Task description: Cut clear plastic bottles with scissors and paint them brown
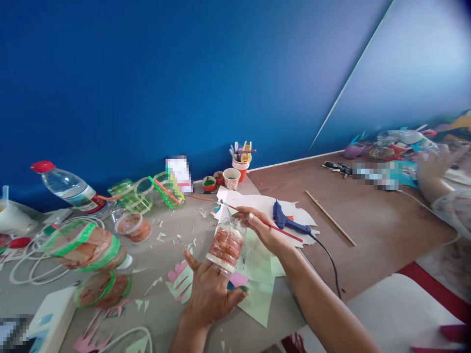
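Note:
A clear plastic bottle piece (226, 245), painted reddish-brown with a whitish band, is tilted in front of me. My left hand (211, 291) holds it from below, middle fingers tucked inside its lower end, thumb and one outer finger spread. In my right hand (259, 225) is a thin red-handled paintbrush (279, 229), pinched at the bottle's upper rim. The brush's thin end points left, past the rim. Beneath the hands lie pale green paper (263, 304) and a white paper cutout (241, 200). A blue glue gun (289, 220) rests just right of my right hand.
Left of me lie painted bottles with green tape (84, 245), a tub of brown paint (133, 226) and a red-capped water bottle (73, 189). Paper cups (231, 178) stand by the blue wall. A wooden stick (330, 217) lies rightward. Another person's hand (434, 169) shows far right.

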{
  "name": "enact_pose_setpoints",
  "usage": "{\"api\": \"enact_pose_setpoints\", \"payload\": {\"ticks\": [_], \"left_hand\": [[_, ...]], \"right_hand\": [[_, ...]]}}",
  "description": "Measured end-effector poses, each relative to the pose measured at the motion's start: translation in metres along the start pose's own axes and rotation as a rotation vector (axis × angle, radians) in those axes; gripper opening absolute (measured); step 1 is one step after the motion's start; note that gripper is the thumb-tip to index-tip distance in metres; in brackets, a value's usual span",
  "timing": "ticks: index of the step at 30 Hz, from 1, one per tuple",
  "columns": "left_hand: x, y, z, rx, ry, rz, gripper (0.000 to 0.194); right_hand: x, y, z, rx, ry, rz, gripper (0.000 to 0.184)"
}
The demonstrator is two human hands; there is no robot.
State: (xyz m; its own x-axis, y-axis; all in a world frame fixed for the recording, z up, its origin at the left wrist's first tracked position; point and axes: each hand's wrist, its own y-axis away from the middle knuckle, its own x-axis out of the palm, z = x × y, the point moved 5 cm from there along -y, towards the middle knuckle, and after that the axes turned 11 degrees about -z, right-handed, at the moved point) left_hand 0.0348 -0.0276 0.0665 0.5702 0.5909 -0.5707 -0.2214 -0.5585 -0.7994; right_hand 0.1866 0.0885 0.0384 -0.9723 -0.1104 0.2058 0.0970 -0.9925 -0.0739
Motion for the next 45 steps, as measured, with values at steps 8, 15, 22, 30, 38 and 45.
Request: {"api": "enact_pose_setpoints", "payload": {"ticks": [8,15,22,30,38,45], "left_hand": [[0.004,0.001,-0.003,-0.028,0.080,0.004,0.064],[0.004,0.000,-0.002,-0.078,0.109,0.089,0.055],[0.002,0.005,0.011,-0.265,0.297,0.176,0.060],[0.000,0.011,0.019,-0.321,0.308,0.073,0.055],[0.005,0.013,0.037,-0.414,0.070,0.094,0.056],[0.007,0.014,0.040,-0.409,0.028,0.050,0.046]], "right_hand": [[0.004,0.004,0.009,-0.077,0.214,0.128,0.043],[0.003,0.001,0.006,-0.037,-0.045,0.106,0.044],[0.010,0.002,0.011,-0.005,-0.257,0.138,0.050],[0.007,0.000,0.012,-0.125,-0.241,0.048,0.051],[-0.006,0.014,0.037,-0.281,-0.214,-0.014,0.026],[0.014,0.029,0.031,-0.282,-0.048,0.188,0.030]]}}
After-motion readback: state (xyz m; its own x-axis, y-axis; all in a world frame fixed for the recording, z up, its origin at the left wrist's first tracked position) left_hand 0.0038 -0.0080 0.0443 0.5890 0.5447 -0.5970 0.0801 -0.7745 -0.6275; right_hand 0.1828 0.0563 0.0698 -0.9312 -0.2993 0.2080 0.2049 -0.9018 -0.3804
